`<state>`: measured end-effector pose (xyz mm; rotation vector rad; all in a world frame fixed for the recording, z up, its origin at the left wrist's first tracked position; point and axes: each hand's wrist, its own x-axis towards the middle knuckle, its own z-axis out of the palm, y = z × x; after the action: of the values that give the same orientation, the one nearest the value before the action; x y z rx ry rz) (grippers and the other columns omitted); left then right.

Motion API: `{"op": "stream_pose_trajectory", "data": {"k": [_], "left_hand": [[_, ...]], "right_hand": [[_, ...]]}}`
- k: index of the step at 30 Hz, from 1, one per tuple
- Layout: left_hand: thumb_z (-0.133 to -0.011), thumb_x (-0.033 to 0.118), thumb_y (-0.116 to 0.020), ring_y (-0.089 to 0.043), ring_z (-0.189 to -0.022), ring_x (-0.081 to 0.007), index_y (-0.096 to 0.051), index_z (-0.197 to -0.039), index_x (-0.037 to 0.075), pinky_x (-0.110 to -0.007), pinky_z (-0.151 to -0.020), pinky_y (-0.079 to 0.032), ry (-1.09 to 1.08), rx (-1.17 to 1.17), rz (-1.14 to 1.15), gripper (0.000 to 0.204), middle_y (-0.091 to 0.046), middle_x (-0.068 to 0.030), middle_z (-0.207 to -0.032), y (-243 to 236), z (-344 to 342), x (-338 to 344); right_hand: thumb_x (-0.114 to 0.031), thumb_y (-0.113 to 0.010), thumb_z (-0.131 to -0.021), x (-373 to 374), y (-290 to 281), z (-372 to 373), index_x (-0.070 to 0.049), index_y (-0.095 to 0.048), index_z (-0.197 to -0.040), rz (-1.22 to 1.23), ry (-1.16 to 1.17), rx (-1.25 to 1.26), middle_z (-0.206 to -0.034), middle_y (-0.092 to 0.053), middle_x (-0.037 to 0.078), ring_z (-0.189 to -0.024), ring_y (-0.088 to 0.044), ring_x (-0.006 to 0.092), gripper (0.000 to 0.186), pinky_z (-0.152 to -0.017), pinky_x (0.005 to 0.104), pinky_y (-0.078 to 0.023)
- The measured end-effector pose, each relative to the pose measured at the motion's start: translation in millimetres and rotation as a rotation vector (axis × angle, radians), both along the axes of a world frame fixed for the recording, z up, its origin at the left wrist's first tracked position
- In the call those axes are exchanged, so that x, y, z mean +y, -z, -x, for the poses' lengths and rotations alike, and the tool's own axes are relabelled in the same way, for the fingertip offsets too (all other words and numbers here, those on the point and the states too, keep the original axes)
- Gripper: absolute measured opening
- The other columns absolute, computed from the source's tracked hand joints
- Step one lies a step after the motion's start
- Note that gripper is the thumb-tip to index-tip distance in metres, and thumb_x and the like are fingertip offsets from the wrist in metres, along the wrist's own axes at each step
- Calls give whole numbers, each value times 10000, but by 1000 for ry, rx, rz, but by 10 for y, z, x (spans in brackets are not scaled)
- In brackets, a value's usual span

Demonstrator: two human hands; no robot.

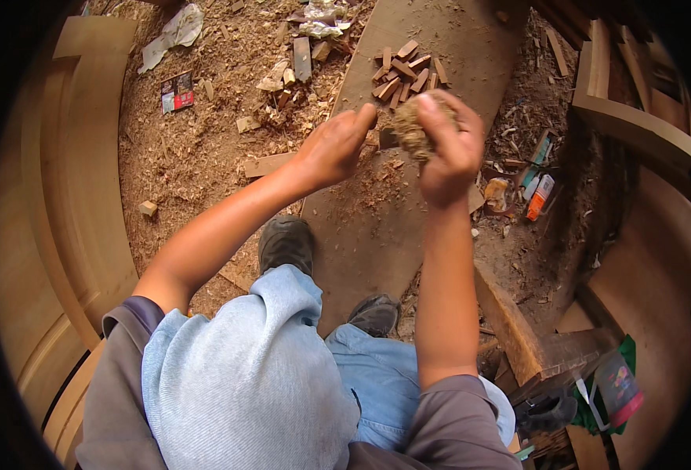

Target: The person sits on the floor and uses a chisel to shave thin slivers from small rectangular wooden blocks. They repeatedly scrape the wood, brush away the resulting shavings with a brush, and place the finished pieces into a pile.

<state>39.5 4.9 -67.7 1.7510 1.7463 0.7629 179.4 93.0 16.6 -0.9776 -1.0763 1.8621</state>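
Note:
My right hand [453,149] is closed round a rough, brown, frayed block [414,131], its thumb lying across the top. Close by on the left, my left hand [336,147] is curled shut. A dark end shows at its thumb side, but what it grips is mostly hidden. A small dark piece [388,139] shows between the two hands; I cannot tell what it belongs to. Just beyond them, a pile of small brown wood pieces [408,69] lies on a long wide board [369,243]. Wood shavings [384,184] are scattered on the board below my hands.
Carved wooden panels [71,180] stand along the left. Sawdust and offcuts cover the floor [181,157]. At right lie an orange and white packet [540,196], a wooden frame [643,125] and a plastic jug [618,388]. My shoes [286,243] rest around the board's near end.

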Motion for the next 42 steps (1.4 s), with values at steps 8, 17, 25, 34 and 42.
{"op": "stream_pose_trajectory", "data": {"k": [8,17,25,34,42], "left_hand": [[-755,-116,-541,-583,-868,-438,-387,-1041,31,-509,-727,-460,-25,26,49,357,-557,-215,-872,20,56,-45],[-784,-101,-535,-595,-848,-428,-381,-1031,30,-496,-713,-475,-29,51,-3,319,-561,-220,-865,-13,41,-39],[-789,-97,-544,-600,-843,-425,-376,-1030,39,-506,-708,-480,4,39,45,323,-566,-209,-851,-4,50,0],[-773,-110,-539,-597,-854,-428,-381,-1048,40,-505,-721,-471,-17,41,99,351,-564,-213,-862,14,55,-59],[-780,-81,-569,-600,-864,-438,-397,-1071,25,-503,-729,-478,33,67,122,354,-571,-228,-872,-38,38,-28]], "right_hand": [[-174,-697,-899,39,-25,7,94,-631,-1056,-13,-65,-70,-892,-680,98,-827,-633,135,317,-765,246,-498],[-134,-698,-894,-40,-24,38,86,-647,-974,-22,66,0,-810,-661,68,-774,-623,131,239,-745,235,-488],[-131,-683,-888,-28,-75,38,70,-666,-979,38,78,29,-819,-664,61,-735,-590,101,221,-685,233,-460],[-169,-676,-893,-36,-112,87,42,-678,-885,-23,33,-53,-734,-644,22,-672,-566,79,212,-619,216,-428],[-185,-667,-888,-31,-109,70,39,-692,-882,-49,12,-88,-721,-651,27,-646,-558,72,226,-596,215,-415]]}}
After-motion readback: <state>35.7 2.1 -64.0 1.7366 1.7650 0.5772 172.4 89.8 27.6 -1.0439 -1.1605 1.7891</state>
